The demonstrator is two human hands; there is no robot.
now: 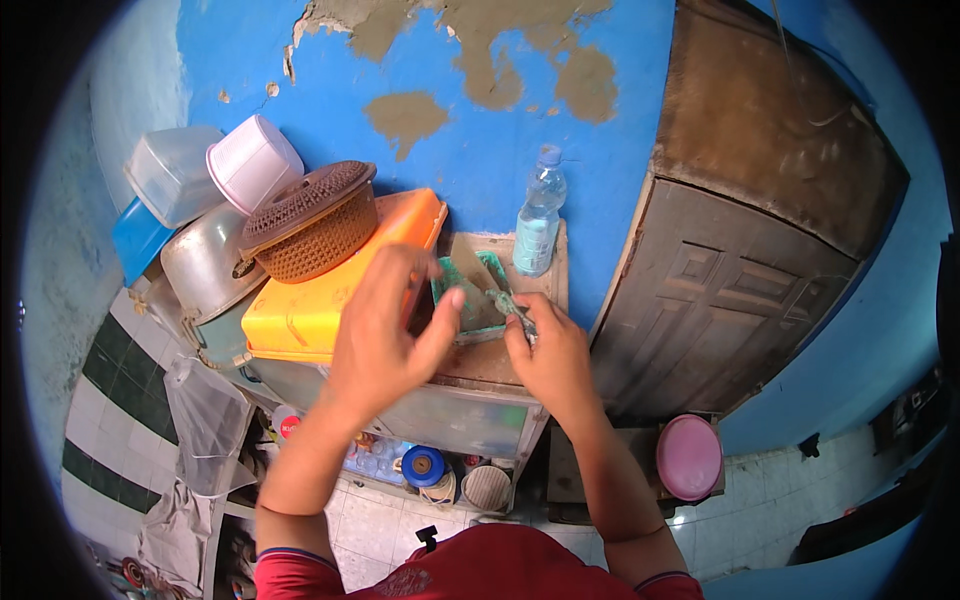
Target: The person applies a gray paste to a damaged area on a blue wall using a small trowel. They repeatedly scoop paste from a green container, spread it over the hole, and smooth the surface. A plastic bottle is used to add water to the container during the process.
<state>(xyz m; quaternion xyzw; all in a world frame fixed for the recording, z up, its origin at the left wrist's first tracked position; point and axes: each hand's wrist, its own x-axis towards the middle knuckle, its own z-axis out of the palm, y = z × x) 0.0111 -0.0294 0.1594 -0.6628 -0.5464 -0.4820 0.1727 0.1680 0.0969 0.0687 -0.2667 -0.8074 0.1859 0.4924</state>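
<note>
My right hand [550, 350] pinches a small crumpled greenish-grey piece [507, 304], either cloth or plastic; I cannot tell which. That piece is over the right part of a shallow green-rimmed container [468, 332] on the cabinet top. My left hand [390, 335] hovers in front of an orange plastic tub [290, 318], thumb and fingers apart, with nothing seen in it. Part of the container is behind my hands. Just behind it stands an upright clear plastic bottle [538, 225] with a blue cap.
A brown woven lidded basket [310, 235] rests on the orange tub. Left of it are a metal pot [205, 262], a pale pink tub [252, 165] and a clear box [172, 175]. A wooden cupboard [725, 290] stands at right, near a pink round lid [690, 457].
</note>
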